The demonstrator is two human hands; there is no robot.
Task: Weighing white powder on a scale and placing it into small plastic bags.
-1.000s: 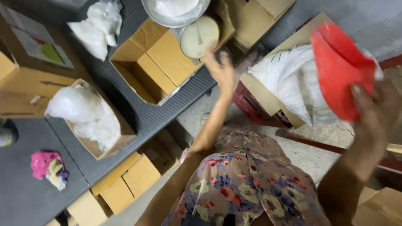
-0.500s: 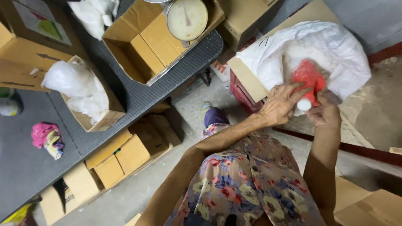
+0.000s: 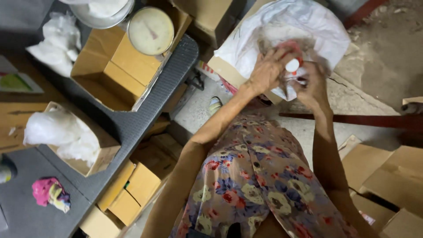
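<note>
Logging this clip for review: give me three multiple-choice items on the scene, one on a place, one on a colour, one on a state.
1. Where is the round dial scale?
A. on an open cardboard box on the dark table
B. on the floor
C. in the white bag

2. What colour is the crumpled cloth at the lower left?
A. pink
B. black
C. brown

3. What are the left hand and right hand doing?
A. resting in the lap
B. together on a small red and white item
C. gripping the scale

A: the dial sits over the box.
A: the cloth is mostly pink.
B: both hands close around the item.
</note>
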